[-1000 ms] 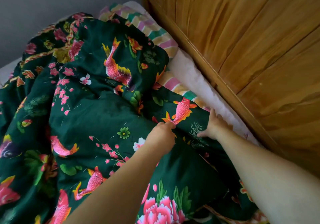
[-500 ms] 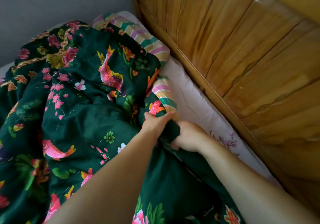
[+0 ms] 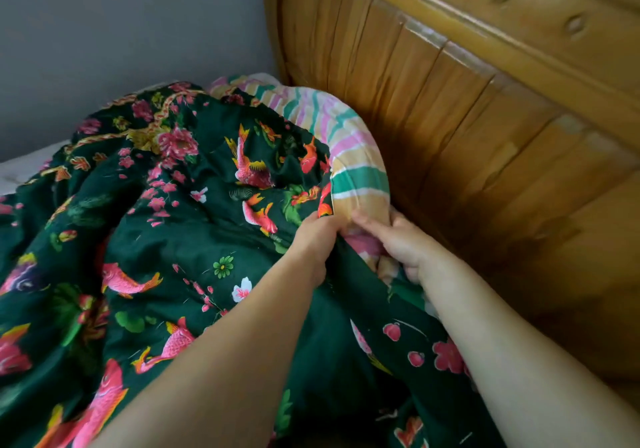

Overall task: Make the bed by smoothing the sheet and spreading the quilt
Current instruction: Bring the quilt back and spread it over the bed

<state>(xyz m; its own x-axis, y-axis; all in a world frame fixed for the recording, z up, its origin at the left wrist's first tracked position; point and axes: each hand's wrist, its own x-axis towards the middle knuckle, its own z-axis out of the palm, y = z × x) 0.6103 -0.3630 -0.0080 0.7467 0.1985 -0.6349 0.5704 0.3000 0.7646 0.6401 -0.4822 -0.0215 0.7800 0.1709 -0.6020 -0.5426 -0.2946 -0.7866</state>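
Observation:
A dark green quilt [image 3: 166, 239] printed with pink fish and flowers lies bunched across the bed. Its striped pink, green and yellow underside [image 3: 349, 156] shows along the raised top edge beside the headboard. My left hand [image 3: 317, 236] grips that edge from the green side. My right hand [image 3: 398, 239] grips the same edge from the striped side, a hand's width from the left one. Both hands hold the edge lifted off the bed. The sheet is hidden under the quilt except for a pale strip [image 3: 24, 167] at the far left.
A tall wooden headboard [image 3: 485, 118] runs along the right, close to both hands. A grey wall [image 3: 121, 31] stands behind the bed at the far side.
Both hands have closed on the quilt's top edge and lifted it up toward the headboard. The white sheet strip by the headboard is now covered by the raised quilt.

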